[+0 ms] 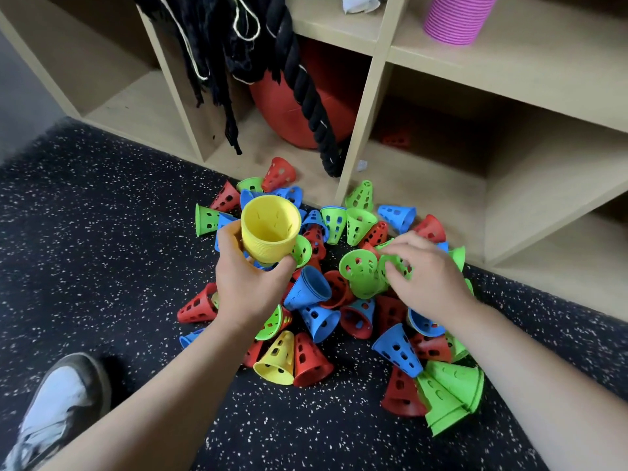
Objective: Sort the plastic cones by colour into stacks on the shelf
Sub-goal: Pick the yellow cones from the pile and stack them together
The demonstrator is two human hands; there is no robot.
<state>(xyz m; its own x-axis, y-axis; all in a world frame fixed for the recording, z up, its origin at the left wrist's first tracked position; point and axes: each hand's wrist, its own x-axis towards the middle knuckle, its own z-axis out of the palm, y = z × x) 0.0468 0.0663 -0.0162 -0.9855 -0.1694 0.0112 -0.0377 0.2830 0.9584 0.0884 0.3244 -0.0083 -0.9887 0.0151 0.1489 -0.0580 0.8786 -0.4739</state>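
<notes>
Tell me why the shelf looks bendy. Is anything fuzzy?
Head view: the wide lens makes the shelf boards lean and fan out; the shoe in the corner looks stretched and fuzzy; the yellow stack in the left hand is sharp; the right hand pinching a green cone looks slightly softer.

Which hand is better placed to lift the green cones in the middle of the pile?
Right. The right hand has its fingers pinching the green cones, while the left hand is full, gripping the yellow stack.
</notes>
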